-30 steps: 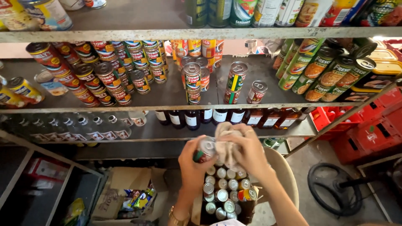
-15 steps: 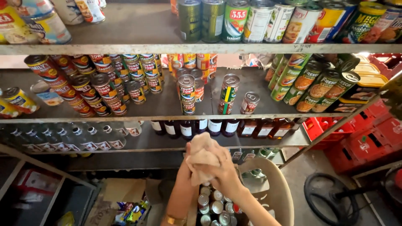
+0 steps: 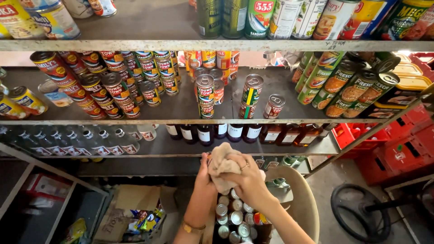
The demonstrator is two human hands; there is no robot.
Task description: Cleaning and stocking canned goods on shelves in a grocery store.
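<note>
Beige cloth (image 3: 222, 168) bunched between both hands hides whatever it wraps; the right hand (image 3: 247, 177) has its fingers clamped over it, the left hand (image 3: 204, 174) presses from behind, grip unclear. Both hands sit lower than a moment ago, above the box of cans (image 3: 235, 218).

Soft matt cloth (image 3: 222, 168) — glossy metal cans (image 3: 231, 218) with paper labels — worn, dull shelf (image 3: 135, 45).

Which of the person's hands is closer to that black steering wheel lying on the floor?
Right. The right hand, wrapped in a beige cloth, lies on the steering wheel side; the left hand sits beyond it, farther away.
</note>
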